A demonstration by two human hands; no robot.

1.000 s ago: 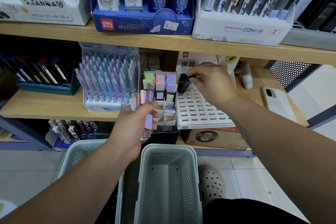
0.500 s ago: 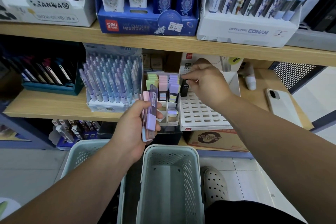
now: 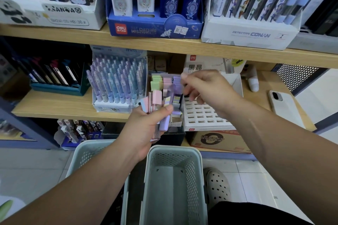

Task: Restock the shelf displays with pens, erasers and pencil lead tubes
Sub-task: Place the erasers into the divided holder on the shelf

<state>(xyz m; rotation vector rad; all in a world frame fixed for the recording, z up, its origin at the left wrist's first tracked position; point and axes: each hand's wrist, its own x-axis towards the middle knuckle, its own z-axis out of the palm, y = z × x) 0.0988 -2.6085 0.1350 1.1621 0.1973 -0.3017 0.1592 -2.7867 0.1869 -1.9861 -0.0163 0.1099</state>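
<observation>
Two bare arms reach from the near edge toward a wooden shelf (image 3: 54,104) of stationery, seen from above. The left hand (image 3: 144,131) is in the middle, close to the shelf's front edge. Its fingers and thumb are curled round a bunch of pastel tubes (image 3: 156,99) in pink, blue and purple, held upright and fanned a little. The right hand (image 3: 206,89) hangs just right of the tubes' tops, above the far left part of a white grid tray (image 3: 206,115) on the shelf. Its fingers (image 3: 189,89) are curled, with thumb tip and forefinger close together beside the purple tube's top; blur hides whether they pinch anything. Just beyond the tubes stands a box (image 3: 165,80) packed with green, pink and purple pieces. The tray is on its right and a display of pale pens (image 3: 117,82) on its left. A phone (image 3: 285,107) lies flat at the shelf's right end, well apart from the hands. Near the person, below both arms, two pale perforated baskets (image 3: 173,149) stand on the tiled floor, with a shoe (image 3: 217,186) just right of them
</observation>
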